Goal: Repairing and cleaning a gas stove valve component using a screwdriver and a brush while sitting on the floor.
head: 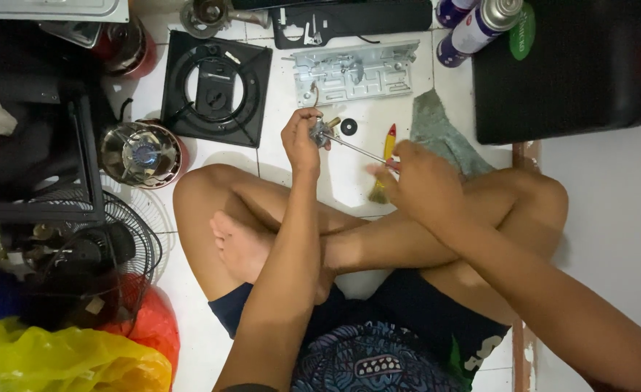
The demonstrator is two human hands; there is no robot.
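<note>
Hands: left hand (300,138) closed round a small metal valve part (319,133); right hand (418,181) gripping a screwdriver (360,152), its tip set in the part.
Place: above the crossed legs, over white floor tiles.
Far left: black burner plate (216,85), already detached.
Far centre: grey metal bracket (354,71), also off.
Right: yellow-handled brush (386,163), grey rag (436,131).
Progress: stove looks stripped down; valve part not yet finished.

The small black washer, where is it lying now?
In the head view, the small black washer lies on the white floor, just right of the left hand and below the grey metal plate.
</note>
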